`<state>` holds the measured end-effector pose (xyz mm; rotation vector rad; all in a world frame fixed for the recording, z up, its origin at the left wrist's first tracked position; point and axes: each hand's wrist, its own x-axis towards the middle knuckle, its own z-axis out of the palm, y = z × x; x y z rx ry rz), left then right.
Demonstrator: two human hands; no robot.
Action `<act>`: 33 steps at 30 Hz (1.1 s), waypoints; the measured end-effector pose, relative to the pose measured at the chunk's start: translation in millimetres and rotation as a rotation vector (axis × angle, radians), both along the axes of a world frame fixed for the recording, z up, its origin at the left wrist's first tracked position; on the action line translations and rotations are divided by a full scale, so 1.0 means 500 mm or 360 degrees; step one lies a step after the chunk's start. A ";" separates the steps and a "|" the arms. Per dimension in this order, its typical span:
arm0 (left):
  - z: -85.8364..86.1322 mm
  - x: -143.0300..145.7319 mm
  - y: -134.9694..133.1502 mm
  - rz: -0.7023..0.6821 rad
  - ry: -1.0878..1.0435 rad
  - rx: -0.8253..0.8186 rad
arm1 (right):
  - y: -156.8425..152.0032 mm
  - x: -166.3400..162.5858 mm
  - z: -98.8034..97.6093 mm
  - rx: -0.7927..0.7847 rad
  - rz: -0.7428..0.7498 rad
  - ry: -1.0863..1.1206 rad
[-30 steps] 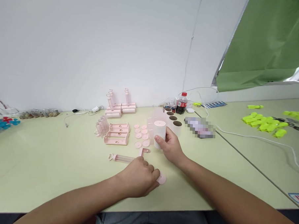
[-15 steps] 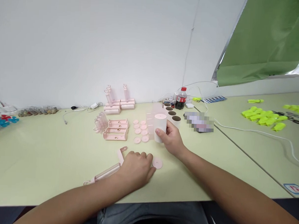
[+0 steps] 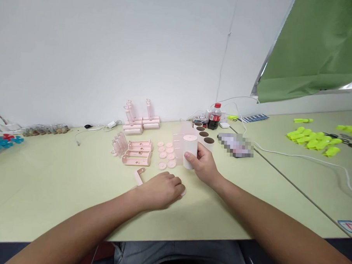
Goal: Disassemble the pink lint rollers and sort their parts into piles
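Observation:
My right hand [image 3: 203,167] is closed round an upright white paper roll [image 3: 189,150] standing on the pale green table [image 3: 59,189]. My left hand [image 3: 162,189] lies knuckles-up just in front of it, fingers curled over a pink roller handle whose bent end [image 3: 139,176] sticks out to the left. The rest of the handle is hidden under my hand and forearm. A pink disc [image 3: 184,192] peeks out at my left fingertips.
Behind the hands lie pink frames [image 3: 137,157], several pink discs [image 3: 166,155], clear tubes [image 3: 120,144], more rolls [image 3: 205,137] and finished pink rollers [image 3: 141,122]. A cola bottle [image 3: 214,116], a white cable [image 3: 294,156] and yellow-green clips [image 3: 310,139] are to the right.
My left hand dragged the pink handle toward me, swung it, and now covers the loose pink disc. My right hand stayed on the white roll.

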<state>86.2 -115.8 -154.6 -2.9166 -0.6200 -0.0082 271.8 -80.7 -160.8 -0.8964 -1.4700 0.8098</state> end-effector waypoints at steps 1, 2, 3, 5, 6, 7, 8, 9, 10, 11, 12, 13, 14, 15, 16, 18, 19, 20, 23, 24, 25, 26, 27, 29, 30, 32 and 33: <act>0.004 -0.008 0.004 0.0006 0.0020 0.0013 | 0.000 0.000 0.001 0.0004 0.0002 0.0000; 0.009 -0.016 0.009 0.0044 0.0038 0.0026 | -0.001 -0.001 0.001 0.0008 0.0005 -0.0001; 0.014 -0.023 0.015 0.0118 0.0055 0.0036 | -0.001 -0.002 0.002 0.0011 0.0006 -0.0004; 0.028 -0.032 0.031 0.0327 0.0074 0.0026 | -0.003 -0.003 0.003 0.0016 0.0016 -0.0009; 0.037 -0.034 0.041 0.0448 0.0074 0.0005 | -0.003 -0.004 0.003 0.0018 0.0027 -0.0009; 0.046 -0.035 0.052 0.0571 0.0075 -0.0024 | -0.003 -0.004 0.003 0.0019 0.0037 -0.0007; 0.055 -0.034 0.064 0.0686 0.0074 -0.0054 | -0.003 -0.004 0.003 0.0016 0.0044 -0.0007; 0.064 -0.031 0.077 0.0797 0.0074 -0.0082 | -0.002 -0.004 0.002 0.0011 0.0041 -0.0008; 0.072 -0.028 0.090 0.0898 0.0079 -0.0105 | -0.002 -0.003 0.002 0.0004 0.0034 -0.0013; 0.078 -0.023 0.103 0.0984 0.0091 -0.0124 | -0.001 -0.002 0.001 -0.0003 0.0023 -0.0023; 0.082 -0.018 0.115 0.1047 0.0103 -0.0139 | -0.001 -0.002 0.001 -0.0009 0.0014 -0.0032; 0.084 -0.013 0.126 0.1086 0.0114 -0.0152 | 0.000 -0.001 0.001 -0.0012 0.0009 -0.0041; 0.086 -0.009 0.135 0.1112 0.0119 -0.0161 | 0.000 0.000 0.001 -0.0014 0.0010 -0.0050; 0.086 -0.005 0.142 0.1131 0.0118 -0.0165 | 0.001 0.000 0.000 -0.0015 0.0015 -0.0061; 0.087 -0.003 0.146 0.1151 0.0109 -0.0166 | 0.001 0.001 0.000 -0.0017 0.0023 -0.0076; 0.091 -0.003 0.145 0.1202 0.0083 -0.0152 | 0.001 0.000 0.001 -0.0026 0.0041 -0.0124; 0.095 -0.005 0.139 0.1224 0.0041 -0.0138 | 0.001 0.000 0.001 -0.0036 0.0056 -0.0162; 0.099 -0.007 0.129 0.1229 -0.0062 -0.0133 | 0.000 0.000 0.002 -0.0048 0.0076 -0.0214; 0.109 -0.017 0.086 0.1070 -0.0687 -0.0250 | -0.006 -0.002 0.008 -0.0057 0.0155 -0.0423; 0.110 -0.019 0.071 0.0970 -0.0899 -0.0337 | -0.009 -0.002 0.011 -0.0044 0.0184 -0.0492; 0.111 -0.020 0.057 0.0875 -0.1053 -0.0429 | -0.012 -0.003 0.014 -0.0022 0.0211 -0.0549; 0.110 -0.022 0.046 0.0810 -0.1131 -0.0512 | -0.015 -0.003 0.017 0.0008 0.0234 -0.0595; 0.110 -0.024 0.038 0.0777 -0.1163 -0.0587 | -0.017 -0.004 0.019 0.0041 0.0252 -0.0633; 0.110 -0.029 0.031 0.0782 -0.1167 -0.0712 | -0.021 -0.003 0.022 0.0101 0.0283 -0.0710; 0.113 -0.033 0.031 0.0809 -0.1153 -0.0755 | -0.021 -0.003 0.023 0.0117 0.0302 -0.0752; 0.121 -0.042 0.037 0.0860 -0.1091 -0.0805 | -0.021 -0.001 0.021 0.0121 0.0351 -0.0829; 0.125 -0.046 0.041 0.0874 -0.1056 -0.0810 | -0.020 0.001 0.020 0.0119 0.0377 -0.0857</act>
